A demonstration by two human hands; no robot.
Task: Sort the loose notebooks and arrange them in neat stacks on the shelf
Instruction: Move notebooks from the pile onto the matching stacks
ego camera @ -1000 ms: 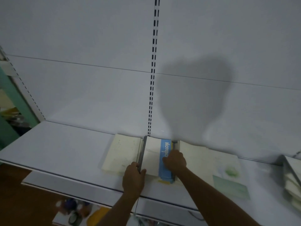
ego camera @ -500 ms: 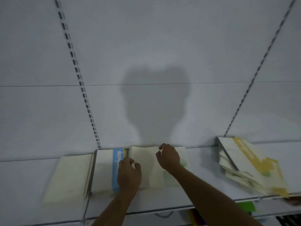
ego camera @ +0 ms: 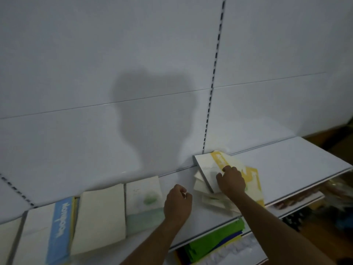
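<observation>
White metal forms the shelf (ego camera: 286, 165) and the back panel (ego camera: 95, 54) behind it, which carries a slotted upright (ego camera: 214, 77) and the shadow of the person's head. Along the left part of the shelf the sorted notebooks lie flat, side by side: a white notebook with a blue band (ego camera: 51, 232), a plain cream notebook (ego camera: 99, 217) just to its right, and a white notebook with a green motif (ego camera: 145, 197) beside that. To the right, near the foot of the slotted upright, lies a loose, uneven pile of notebooks (ego camera: 214, 199), their edges fanned at differing angles. The uppermost, a white and yellow notebook (ego camera: 208, 165), is tilted, its left edge raised above the others. The right hand (ego camera: 231, 180) rests on this top notebook with fingers curled over its cover; whether it actually grips the cover cannot be told. The left hand (ego camera: 178, 203) is held over bare shelf between the green-motif notebook and the pile, fingers curled into a loose fist and holding nothing. Below the shelf's front edge, green and yellow sheets (ego camera: 215, 238) show on a lower level.
</observation>
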